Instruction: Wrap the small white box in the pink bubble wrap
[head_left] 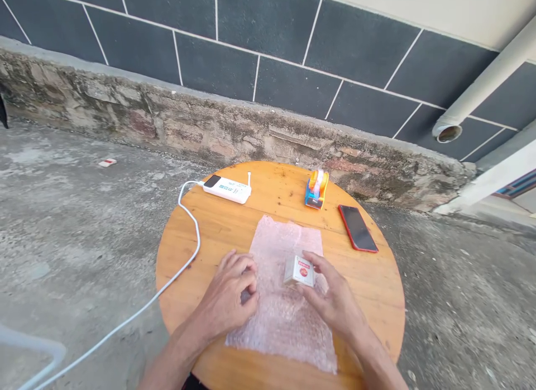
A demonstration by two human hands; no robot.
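A sheet of pinkish bubble wrap (288, 323) lies spread on the round wooden table (184, 284). Over its middle is a small white box (300, 270) with red print on top. My right hand (330, 289) grips this box from the right, thumb on the near side and fingers on the far side. At the sheet's left edge rests my left hand (232, 292), fingers loosely curled and thumb apart from them. I see nothing held in it, though its fingertips are partly hidden.
An orange and blue tape dispenser (316, 190) stands at the table's back right, near a red-edged phone (358, 228). Back left lies a white power bank-like device (227, 189); its white cable (167, 284) runs off the left edge. A stone ledge (234, 133) borders the wall behind.
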